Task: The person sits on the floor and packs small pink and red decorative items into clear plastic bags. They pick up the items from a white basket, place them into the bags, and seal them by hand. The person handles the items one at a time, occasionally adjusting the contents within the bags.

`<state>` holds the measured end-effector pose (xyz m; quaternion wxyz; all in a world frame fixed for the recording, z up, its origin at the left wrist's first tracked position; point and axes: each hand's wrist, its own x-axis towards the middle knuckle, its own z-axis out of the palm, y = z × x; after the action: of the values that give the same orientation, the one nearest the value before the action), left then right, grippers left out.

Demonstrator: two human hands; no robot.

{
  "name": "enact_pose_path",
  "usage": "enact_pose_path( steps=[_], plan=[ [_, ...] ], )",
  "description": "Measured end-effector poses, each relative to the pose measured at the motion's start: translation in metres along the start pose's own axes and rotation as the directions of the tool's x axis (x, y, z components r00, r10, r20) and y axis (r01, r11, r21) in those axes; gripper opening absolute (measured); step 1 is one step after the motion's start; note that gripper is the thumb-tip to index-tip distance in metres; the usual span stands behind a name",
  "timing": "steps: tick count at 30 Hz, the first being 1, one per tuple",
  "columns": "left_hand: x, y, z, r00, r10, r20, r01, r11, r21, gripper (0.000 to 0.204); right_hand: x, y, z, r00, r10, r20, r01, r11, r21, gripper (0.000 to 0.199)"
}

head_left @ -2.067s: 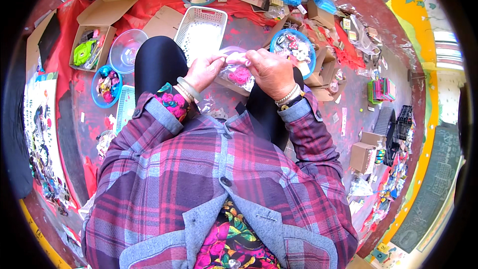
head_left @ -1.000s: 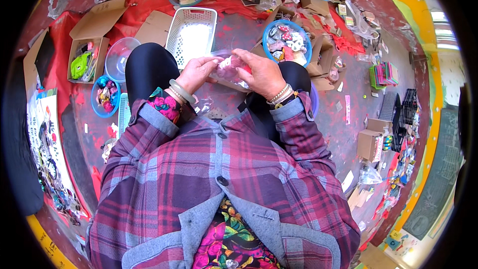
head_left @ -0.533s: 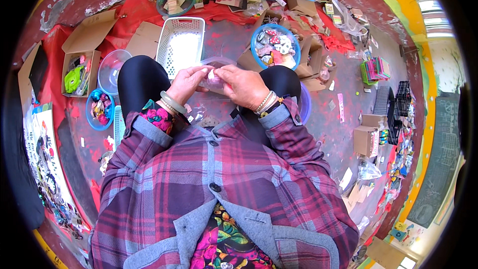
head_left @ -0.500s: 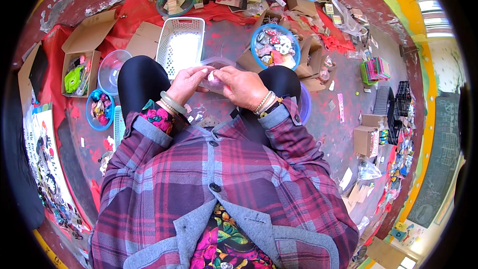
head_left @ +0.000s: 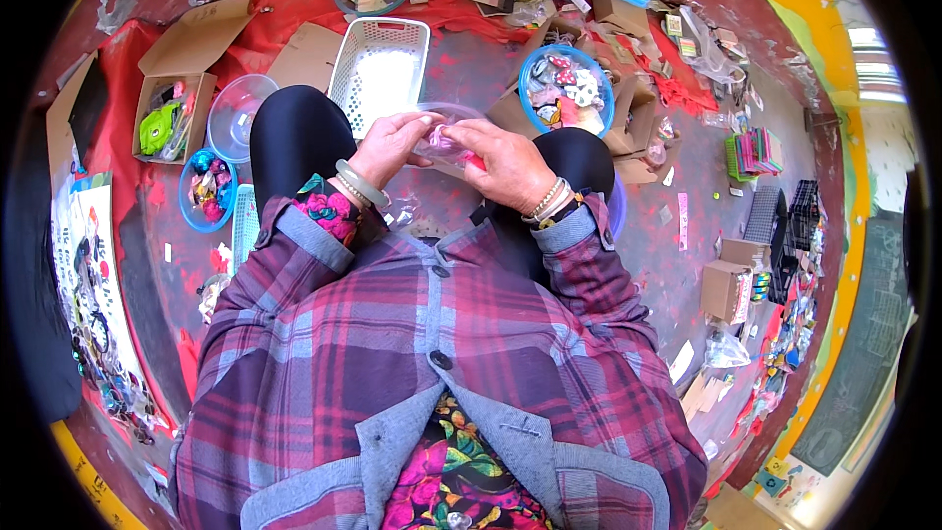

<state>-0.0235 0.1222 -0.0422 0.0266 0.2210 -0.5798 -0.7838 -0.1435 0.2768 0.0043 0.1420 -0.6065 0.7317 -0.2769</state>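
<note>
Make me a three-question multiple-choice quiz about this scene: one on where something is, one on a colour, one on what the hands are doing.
1. Where is the white slatted basket?
A. ahead of the knees
B. on the person's lap
C. behind the person

2. What colour is the bowl of small items ahead of the right hand?
A. yellow
B. blue
C. black

3. How is the clear packet with pink contents held?
A. lying untouched
B. by left hand only
C. between both hands

Answers: 1 A, it sits on the floor beyond the knees; 2 B, its rim is blue; 3 C, both hands grip it.
</note>
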Motion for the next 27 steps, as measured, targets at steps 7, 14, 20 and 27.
enact_pose_path(
  steps=[7, 14, 20, 27],
  plan=[
    [0.003, -0.005, -0.002, 0.997, 0.029, 0.074, -0.037, 0.992, 0.118, 0.035, 0.006, -0.003, 0.004, 0.991, -0.010, 0.130, 0.015, 0.999, -0.041, 0.037],
    [0.001, -0.003, 0.002, 0.997, 0.059, 0.055, -0.068, 0.982, 0.178, 0.034, 0.009, -0.009, 0.011, 0.978, 0.084, 0.189, -0.016, 0.943, -0.333, 0.031],
    [0.005, -0.006, 0.001, 0.997, 0.040, 0.060, -0.045, 0.996, 0.081, 0.035, 0.017, -0.013, 0.005, 0.979, 0.049, 0.195, 0.001, 0.969, -0.248, 0.032],
    [0.002, -0.002, -0.009, 0.989, -0.013, -0.144, -0.014, 0.982, -0.187, 0.035, 0.021, 0.032, -0.069, 0.969, 0.216, -0.119, -0.146, 0.892, 0.428, 0.021]
  ],
)
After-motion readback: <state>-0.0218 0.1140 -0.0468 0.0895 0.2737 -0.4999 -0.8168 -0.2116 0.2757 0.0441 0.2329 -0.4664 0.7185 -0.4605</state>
